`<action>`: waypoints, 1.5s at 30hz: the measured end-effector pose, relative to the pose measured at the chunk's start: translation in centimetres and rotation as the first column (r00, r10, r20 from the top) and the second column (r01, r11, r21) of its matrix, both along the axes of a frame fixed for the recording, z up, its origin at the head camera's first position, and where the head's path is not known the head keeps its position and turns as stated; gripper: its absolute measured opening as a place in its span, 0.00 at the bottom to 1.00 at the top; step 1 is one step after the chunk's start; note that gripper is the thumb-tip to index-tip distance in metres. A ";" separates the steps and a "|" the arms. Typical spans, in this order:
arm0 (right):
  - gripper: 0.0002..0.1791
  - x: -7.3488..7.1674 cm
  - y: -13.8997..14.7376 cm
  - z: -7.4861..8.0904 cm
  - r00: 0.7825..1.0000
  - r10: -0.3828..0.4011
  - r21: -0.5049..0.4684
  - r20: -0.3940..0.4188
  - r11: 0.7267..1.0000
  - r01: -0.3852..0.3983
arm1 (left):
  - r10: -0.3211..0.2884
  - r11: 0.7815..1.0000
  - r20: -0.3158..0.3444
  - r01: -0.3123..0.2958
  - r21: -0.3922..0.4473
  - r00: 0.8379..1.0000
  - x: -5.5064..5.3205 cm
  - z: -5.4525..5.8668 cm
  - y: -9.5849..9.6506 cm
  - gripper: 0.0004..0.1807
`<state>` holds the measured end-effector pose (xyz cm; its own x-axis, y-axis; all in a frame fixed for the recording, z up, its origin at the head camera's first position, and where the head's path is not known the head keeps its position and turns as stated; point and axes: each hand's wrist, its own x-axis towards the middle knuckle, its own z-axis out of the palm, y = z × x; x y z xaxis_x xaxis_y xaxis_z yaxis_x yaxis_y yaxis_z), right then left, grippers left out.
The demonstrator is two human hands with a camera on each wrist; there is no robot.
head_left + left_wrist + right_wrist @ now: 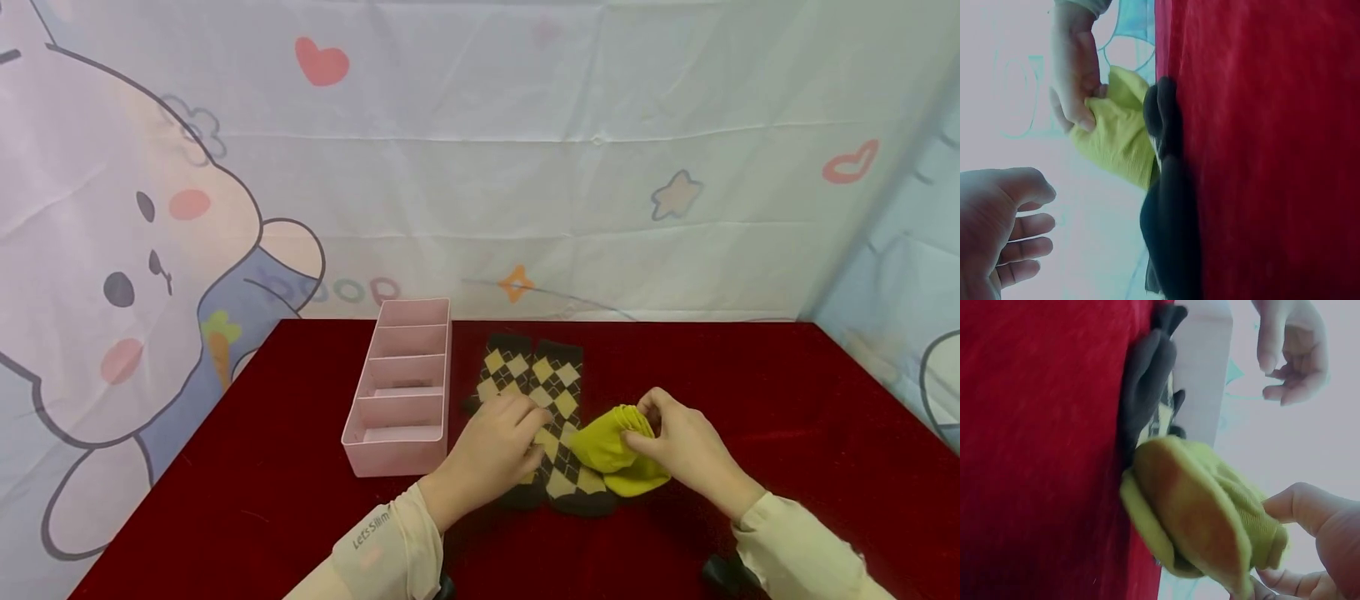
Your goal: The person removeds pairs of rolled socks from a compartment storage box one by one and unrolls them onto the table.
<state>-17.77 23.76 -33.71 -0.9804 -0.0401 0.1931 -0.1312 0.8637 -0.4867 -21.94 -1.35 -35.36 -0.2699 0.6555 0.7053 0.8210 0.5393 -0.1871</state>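
My right hand [686,446] pinches the gathered top of a yellow-green sock bundle [611,446] between thumb and fingers. The bundle hangs down over the toe end of a dark argyle sock [566,402]; the right wrist view shows its folded fabric [1191,500]. Over a second argyle sock [506,362], lying alongside, hovers my left hand [495,454], which covers part of it. In the left wrist view the left hand's fingers [1029,248] are loosely bent and hold nothing. Both argyle socks lie flat, with dark cuffs pointing to the back.
A pink box [393,460] with several compartments in a row stands left of the argyle socks. Dark red cloth [247,467] covers the table. Behind it hangs a pale printed curtain [480,183].
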 end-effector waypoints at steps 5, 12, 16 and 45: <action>0.18 -0.4 1.2 -0.5 1.000 0.001 0.027 0.026 1.000 -0.002 | 0.006 1.000 0.023 -0.006 -0.022 1.000 0.6 -0.1 1.2 0.13; 0.18 -1.0 2.4 -0.8 0.997 -0.005 0.068 0.079 0.998 -0.001 | 0.059 0.993 0.121 -0.047 -0.105 0.991 1.8 -0.5 3.3 0.10; 0.20 -1.3 2.8 -0.8 0.995 0.002 0.077 0.095 0.997 -0.009 | 0.118 0.988 0.246 -0.090 -0.125 0.962 2.1 -0.9 4.4 0.09; 0.06 -2.7 3.9 -2.4 0.992 0.121 0.088 -0.041 0.989 -0.117 | 0.155 0.984 0.355 -0.113 -0.137 0.922 1.3 -4.5 7.9 0.09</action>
<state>-20.46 27.62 -36.15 -0.9577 -0.1744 0.2289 -0.2563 0.8784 -0.4033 -20.61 6.56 -39.83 -0.5837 0.6645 0.4666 0.7657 0.6417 0.0439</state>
